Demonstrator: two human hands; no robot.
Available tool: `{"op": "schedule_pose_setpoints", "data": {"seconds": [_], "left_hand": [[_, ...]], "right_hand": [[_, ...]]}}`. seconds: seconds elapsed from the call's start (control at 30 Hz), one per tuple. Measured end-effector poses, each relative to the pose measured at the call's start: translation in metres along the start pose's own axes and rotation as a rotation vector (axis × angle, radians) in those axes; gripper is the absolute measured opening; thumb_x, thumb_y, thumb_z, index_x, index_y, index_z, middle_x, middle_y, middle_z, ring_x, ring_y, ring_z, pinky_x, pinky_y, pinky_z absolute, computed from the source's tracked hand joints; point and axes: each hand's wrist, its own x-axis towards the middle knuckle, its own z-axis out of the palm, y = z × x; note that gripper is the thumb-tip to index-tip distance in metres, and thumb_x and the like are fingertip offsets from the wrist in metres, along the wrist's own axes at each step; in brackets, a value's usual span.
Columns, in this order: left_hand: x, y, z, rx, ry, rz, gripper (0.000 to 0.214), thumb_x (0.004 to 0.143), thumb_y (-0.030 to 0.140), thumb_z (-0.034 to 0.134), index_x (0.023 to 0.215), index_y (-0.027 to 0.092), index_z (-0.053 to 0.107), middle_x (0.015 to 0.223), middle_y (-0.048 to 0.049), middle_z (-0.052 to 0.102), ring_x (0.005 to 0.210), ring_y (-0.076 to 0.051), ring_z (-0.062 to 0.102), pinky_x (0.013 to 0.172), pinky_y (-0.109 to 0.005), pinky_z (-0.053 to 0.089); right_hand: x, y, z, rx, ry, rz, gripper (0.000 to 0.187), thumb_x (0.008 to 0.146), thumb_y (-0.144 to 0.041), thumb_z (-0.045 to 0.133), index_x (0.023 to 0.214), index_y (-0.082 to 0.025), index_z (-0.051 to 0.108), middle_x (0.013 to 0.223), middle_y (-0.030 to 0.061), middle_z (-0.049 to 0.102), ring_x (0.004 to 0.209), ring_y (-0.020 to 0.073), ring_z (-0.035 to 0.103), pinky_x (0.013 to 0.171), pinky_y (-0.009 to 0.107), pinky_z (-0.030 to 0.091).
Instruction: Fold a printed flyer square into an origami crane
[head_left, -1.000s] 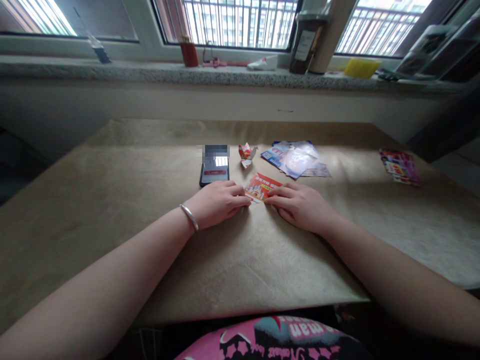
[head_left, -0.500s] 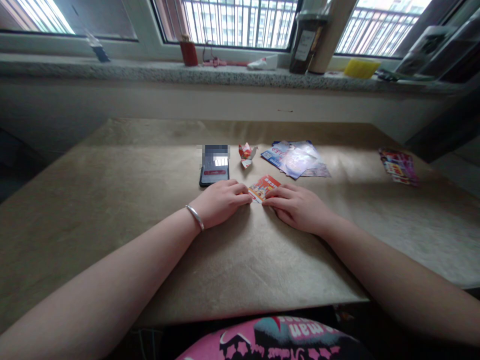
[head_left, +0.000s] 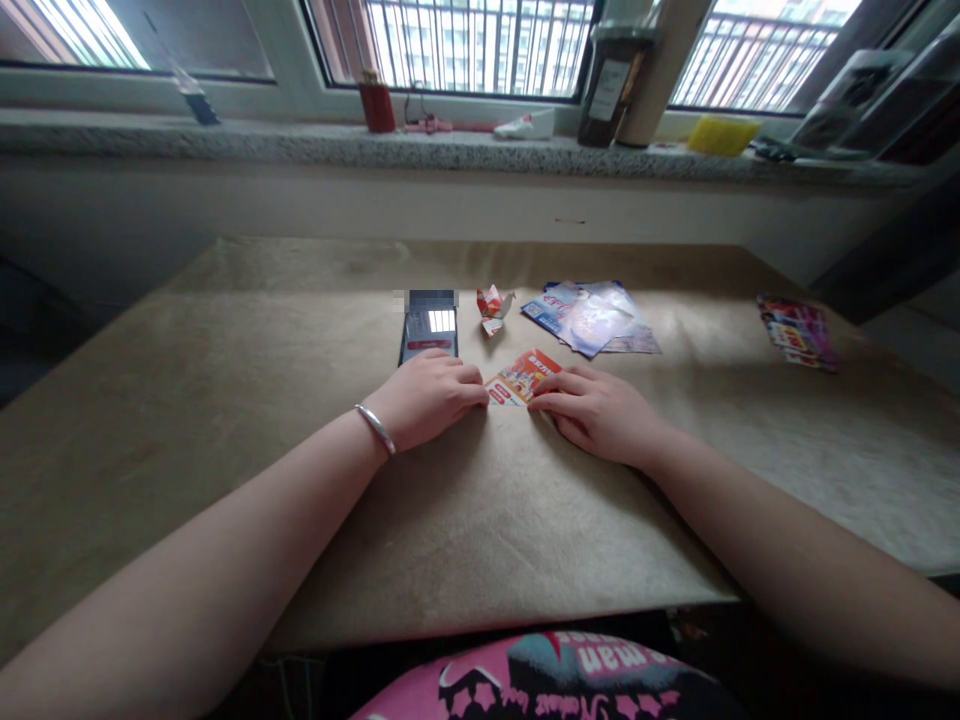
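Note:
A printed red, orange and white sheet of paper, seemingly folded, lies flat in front of me. At its left corner, my left hand has its fingers pressed together on the paper; a silver bangle circles that wrist. My right hand presses the lower right edge with closed fingers, covering that part. Just beyond my left hand is a phone, its screen lit and its lower end hidden by the hand. A folded paper crane in red and white stands between the phone and a blue stack of printed sheets.
More colourful printed cards lie at the right of the beige table. Behind it, the stone windowsill holds a red container, a dark lidded jar and a yellow sponge-like block.
My left hand has slid a little to the left along the paper's edge, uncovering more of its left part and covering more of the phone's bottom. My right hand has barely moved.

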Motion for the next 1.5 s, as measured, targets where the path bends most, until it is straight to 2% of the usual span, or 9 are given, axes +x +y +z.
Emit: {"op": "schedule_pose_setpoints", "data": {"seconds": [0.23,0.5,1.1,1.3,1.43,1.5], "left_hand": [[-0.002,-0.004,-0.004,-0.022,-0.022,0.015,0.02,0.091,0.025,0.047,0.088,0.025,0.068,0.084,0.0009,0.067,0.074,-0.01,0.059,0.074,-0.026,0.038],[-0.004,-0.005,-0.009,-0.013,-0.06,0.001,0.019,0.087,0.021,0.05,0.083,0.024,0.069,0.081,0.0004,0.067,0.069,-0.012,0.058,0.063,-0.025,0.039],[-0.014,-0.015,-0.016,-0.074,-0.14,-0.033,0.022,0.088,0.022,0.049,0.084,0.026,0.07,0.082,0.0008,0.067,0.078,-0.012,0.058,0.068,-0.023,0.042],[-0.014,-0.01,-0.014,-0.026,-0.088,-0.058,0.018,0.084,0.021,0.048,0.078,0.019,0.065,0.079,-0.0023,0.063,0.068,-0.012,0.056,0.06,-0.023,0.041],[-0.011,-0.005,-0.01,-0.072,-0.005,-0.001,0.022,0.09,0.026,0.044,0.101,0.022,0.064,0.096,-0.0035,0.064,0.076,-0.012,0.058,0.065,-0.023,0.043],[-0.009,-0.001,-0.009,-0.076,-0.024,0.036,0.026,0.091,0.026,0.045,0.112,0.026,0.06,0.104,-0.0029,0.063,0.084,-0.014,0.058,0.071,-0.025,0.044]], "right_hand": [[-0.001,0.001,0.0,-0.009,-0.017,0.002,0.03,0.085,-0.016,0.045,0.105,-0.021,0.067,0.11,0.006,0.065,0.096,0.0213,0.055,0.082,0.035,0.047],[-0.002,0.0,-0.002,-0.038,-0.029,0.001,0.03,0.085,-0.016,0.045,0.106,-0.022,0.066,0.112,0.0063,0.065,0.097,0.0216,0.055,0.081,0.035,0.046],[-0.004,0.001,0.0,-0.031,-0.036,0.006,0.032,0.084,-0.016,0.045,0.107,-0.023,0.066,0.112,0.0064,0.065,0.099,0.0216,0.055,0.082,0.035,0.047],[-0.003,0.0,0.0,-0.018,-0.023,0.011,0.031,0.085,-0.016,0.046,0.108,-0.022,0.066,0.112,0.0072,0.065,0.1,0.0217,0.056,0.083,0.036,0.047],[-0.001,0.0,0.001,-0.008,-0.018,0.011,0.031,0.085,-0.016,0.045,0.108,-0.022,0.065,0.114,0.0076,0.064,0.103,0.0215,0.054,0.086,0.037,0.047],[0.0,0.0,0.001,-0.011,-0.026,0.009,0.032,0.085,-0.015,0.045,0.109,-0.021,0.065,0.115,0.0075,0.063,0.103,0.0217,0.054,0.086,0.037,0.046]]}}
